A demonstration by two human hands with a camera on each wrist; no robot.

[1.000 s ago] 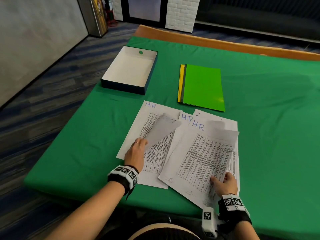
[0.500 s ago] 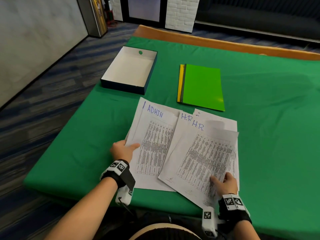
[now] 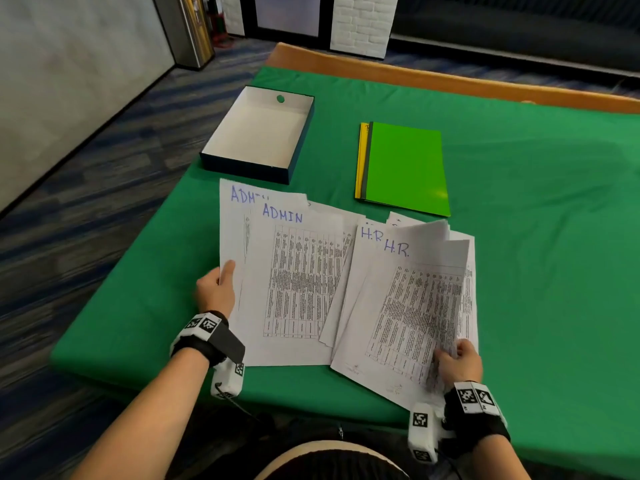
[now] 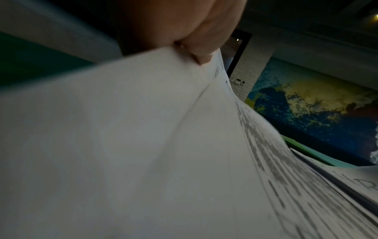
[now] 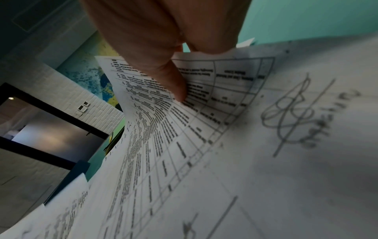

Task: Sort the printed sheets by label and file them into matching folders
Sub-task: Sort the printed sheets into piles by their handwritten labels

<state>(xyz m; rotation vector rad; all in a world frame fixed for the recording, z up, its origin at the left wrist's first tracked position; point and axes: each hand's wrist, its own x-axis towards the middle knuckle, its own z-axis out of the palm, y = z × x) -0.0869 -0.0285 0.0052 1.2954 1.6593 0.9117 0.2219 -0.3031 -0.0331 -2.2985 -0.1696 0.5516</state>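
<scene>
Looks like some office or lobby-type space: striped carpet [image 3: 104, 161] is running across the floor, white brick pillars [image 3: 363, 26] are flanking a dark glass door [image 3: 287, 13], and a big painted mural [image 4: 310, 103] is covering the wall behind the green-clothed table [image 3: 536, 237].

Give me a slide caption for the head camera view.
Left hand pinches white ADMIN-labelled sheets while right hand lifts white H.R.-labelled sheets.
</scene>
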